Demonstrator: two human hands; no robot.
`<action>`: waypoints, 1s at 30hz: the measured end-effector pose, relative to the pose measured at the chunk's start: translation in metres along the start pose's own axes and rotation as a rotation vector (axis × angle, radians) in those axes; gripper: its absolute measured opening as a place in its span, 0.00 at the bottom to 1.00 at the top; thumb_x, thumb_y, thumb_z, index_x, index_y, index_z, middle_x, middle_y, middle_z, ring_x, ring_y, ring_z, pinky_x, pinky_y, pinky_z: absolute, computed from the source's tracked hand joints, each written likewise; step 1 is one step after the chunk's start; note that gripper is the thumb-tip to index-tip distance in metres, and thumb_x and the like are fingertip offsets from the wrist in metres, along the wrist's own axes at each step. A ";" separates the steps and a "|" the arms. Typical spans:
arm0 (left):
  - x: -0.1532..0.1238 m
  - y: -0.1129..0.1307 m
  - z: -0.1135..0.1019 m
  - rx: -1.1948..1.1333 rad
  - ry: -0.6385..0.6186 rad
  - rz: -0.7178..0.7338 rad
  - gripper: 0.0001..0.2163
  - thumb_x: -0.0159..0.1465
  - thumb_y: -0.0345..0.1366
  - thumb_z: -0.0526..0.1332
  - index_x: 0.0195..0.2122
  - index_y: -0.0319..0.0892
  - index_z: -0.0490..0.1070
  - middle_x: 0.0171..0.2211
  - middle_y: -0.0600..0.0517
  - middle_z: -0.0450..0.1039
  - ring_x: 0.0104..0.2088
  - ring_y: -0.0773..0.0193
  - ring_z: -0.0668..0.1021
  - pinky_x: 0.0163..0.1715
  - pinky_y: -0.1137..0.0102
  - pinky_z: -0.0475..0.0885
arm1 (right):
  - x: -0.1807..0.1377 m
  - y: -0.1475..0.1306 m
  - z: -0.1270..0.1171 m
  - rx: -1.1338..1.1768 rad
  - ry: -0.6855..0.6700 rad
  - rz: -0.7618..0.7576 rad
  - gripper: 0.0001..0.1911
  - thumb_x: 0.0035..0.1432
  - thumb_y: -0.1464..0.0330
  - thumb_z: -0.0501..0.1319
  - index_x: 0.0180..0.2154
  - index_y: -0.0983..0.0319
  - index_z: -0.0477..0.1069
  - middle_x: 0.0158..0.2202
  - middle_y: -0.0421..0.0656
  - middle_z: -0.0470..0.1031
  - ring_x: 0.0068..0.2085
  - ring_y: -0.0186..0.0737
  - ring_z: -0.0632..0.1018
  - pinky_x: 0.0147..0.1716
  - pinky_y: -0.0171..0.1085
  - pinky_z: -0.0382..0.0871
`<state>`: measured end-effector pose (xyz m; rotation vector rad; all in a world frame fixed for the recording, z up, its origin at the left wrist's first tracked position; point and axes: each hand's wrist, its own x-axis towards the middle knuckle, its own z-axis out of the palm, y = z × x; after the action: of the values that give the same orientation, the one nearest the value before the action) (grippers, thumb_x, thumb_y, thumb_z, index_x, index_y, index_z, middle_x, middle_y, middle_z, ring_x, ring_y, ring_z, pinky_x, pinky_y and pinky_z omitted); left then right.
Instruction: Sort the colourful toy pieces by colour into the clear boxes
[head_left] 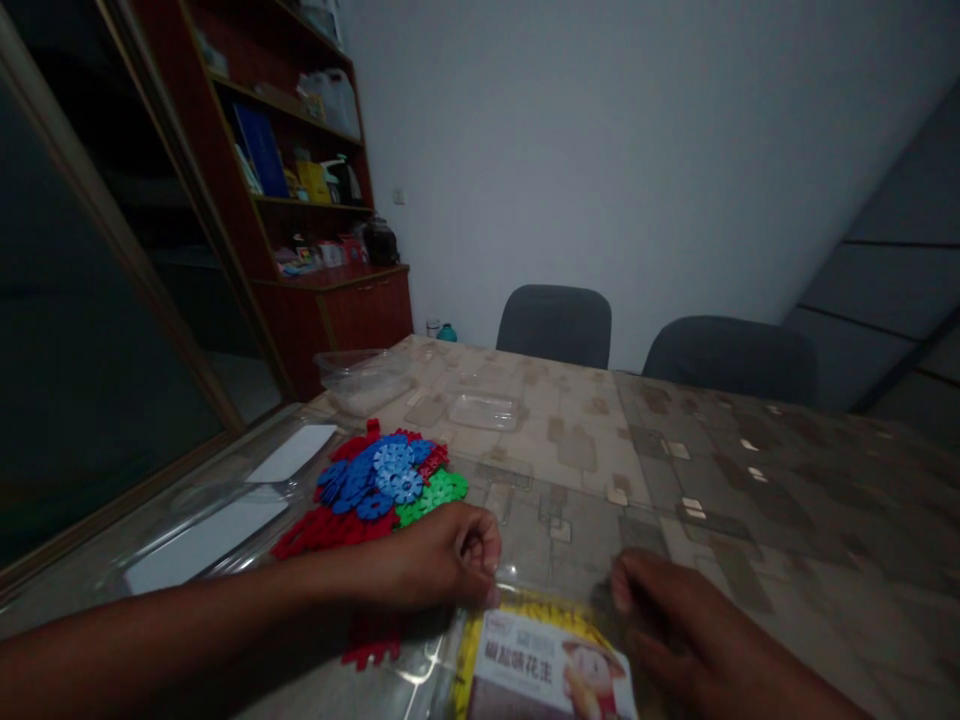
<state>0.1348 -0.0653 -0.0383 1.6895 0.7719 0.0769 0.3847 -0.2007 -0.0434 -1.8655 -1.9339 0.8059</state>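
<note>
Close to me, at the bottom of the head view, is a clear plastic package with a yellow border and a white printed label showing a cartoon figure. My left hand is curled, its fingertips pinching the upper left edge of the package. My right hand is closed at the right edge; its fingertips are shaded and partly hidden. Just beyond my left forearm lies a pile of snowflake-shaped plastic pieces: blue pieces on top, green pieces at the right, red pieces below and around.
Clear plastic trays and a small clear container stand farther back on the patterned table. Clear packages with white cards lie at the left. Two grey chairs face the far edge. A wooden shelf unit is behind.
</note>
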 end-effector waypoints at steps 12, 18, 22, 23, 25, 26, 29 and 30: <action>-0.005 -0.025 -0.024 -0.234 -0.075 -0.038 0.24 0.55 0.59 0.67 0.33 0.40 0.70 0.27 0.55 0.69 0.24 0.70 0.70 0.27 0.72 0.67 | 0.034 0.002 0.021 0.153 0.044 -0.016 0.13 0.56 0.62 0.59 0.25 0.57 0.56 0.23 0.36 0.63 0.27 0.37 0.65 0.26 0.35 0.54; -0.015 -0.030 -0.010 -0.030 -0.003 -0.045 0.17 0.64 0.52 0.60 0.32 0.42 0.66 0.26 0.57 0.67 0.24 0.68 0.68 0.26 0.72 0.64 | 0.035 0.000 0.014 0.164 -0.014 -0.030 0.12 0.57 0.62 0.59 0.26 0.57 0.58 0.25 0.37 0.65 0.28 0.37 0.66 0.27 0.35 0.56; -0.013 -0.024 0.003 0.321 0.198 0.145 0.12 0.69 0.41 0.53 0.30 0.42 0.65 0.29 0.55 0.66 0.31 0.65 0.69 0.30 0.72 0.61 | 0.041 -0.020 0.019 0.180 -0.056 -0.044 0.07 0.57 0.65 0.58 0.29 0.58 0.62 0.27 0.37 0.66 0.30 0.37 0.67 0.28 0.35 0.57; -0.012 -0.023 0.006 0.355 0.226 0.153 0.12 0.69 0.40 0.53 0.30 0.42 0.64 0.29 0.55 0.65 0.31 0.65 0.68 0.30 0.72 0.60 | 0.044 -0.027 0.021 0.192 -0.061 -0.050 0.07 0.58 0.65 0.58 0.29 0.58 0.62 0.28 0.38 0.67 0.30 0.38 0.68 0.29 0.35 0.58; -0.008 -0.022 0.009 0.308 0.252 0.158 0.12 0.69 0.41 0.53 0.29 0.42 0.62 0.28 0.56 0.63 0.30 0.65 0.66 0.29 0.72 0.59 | 0.050 -0.040 0.027 0.233 -0.044 -0.071 0.06 0.58 0.67 0.58 0.29 0.59 0.64 0.29 0.37 0.67 0.31 0.38 0.68 0.30 0.35 0.58; -0.006 -0.024 0.009 0.243 0.245 0.169 0.12 0.69 0.42 0.54 0.29 0.42 0.62 0.28 0.56 0.62 0.30 0.66 0.65 0.29 0.72 0.59 | 0.053 -0.045 0.030 0.257 -0.025 -0.080 0.05 0.58 0.68 0.58 0.30 0.59 0.65 0.29 0.37 0.67 0.32 0.38 0.69 0.31 0.35 0.59; -0.001 -0.033 0.008 -0.115 0.139 0.148 0.17 0.66 0.51 0.58 0.30 0.42 0.62 0.26 0.58 0.61 0.25 0.69 0.62 0.24 0.74 0.57 | 0.062 -0.052 0.036 0.365 0.014 -0.091 0.03 0.56 0.71 0.59 0.30 0.59 0.65 0.29 0.36 0.66 0.32 0.37 0.68 0.32 0.34 0.60; 0.000 -0.036 0.007 -0.249 0.083 0.120 0.19 0.64 0.53 0.60 0.31 0.42 0.62 0.24 0.59 0.61 0.22 0.70 0.60 0.21 0.75 0.55 | 0.064 -0.052 0.038 0.410 0.014 -0.088 0.03 0.55 0.72 0.59 0.30 0.60 0.66 0.28 0.36 0.65 0.32 0.36 0.67 0.31 0.34 0.60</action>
<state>0.1217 -0.0695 -0.0727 1.5009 0.6920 0.3157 0.3154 -0.1428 -0.0506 -1.5277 -1.6719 1.0635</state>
